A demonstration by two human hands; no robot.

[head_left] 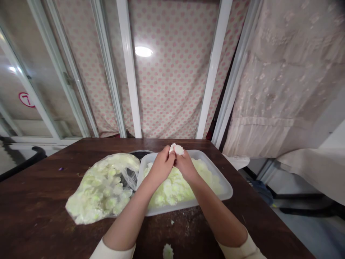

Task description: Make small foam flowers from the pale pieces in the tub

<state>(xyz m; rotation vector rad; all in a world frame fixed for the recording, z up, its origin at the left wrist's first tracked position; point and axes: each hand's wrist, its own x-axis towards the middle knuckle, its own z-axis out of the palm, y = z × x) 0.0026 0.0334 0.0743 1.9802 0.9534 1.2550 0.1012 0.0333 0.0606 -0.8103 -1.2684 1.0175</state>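
Pinching a white clump [176, 149], both hands [162, 166] hide most of it.

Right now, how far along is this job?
Done: the plastic tray holds a heap of pale green-white clumps. In hand: the left hand and right hand pinch a white clump. Remaining: the plastic bag looks full, and a stray clump lies on the table.

a small white fluffy clump [176, 149] sits pinched between my left hand [163, 166] and right hand [185, 167], ragged at its edges, just above a translucent plastic tray [225, 190]. the tray holds a loose heap of pale green-white tufts [175, 190], spread across most of its floor.
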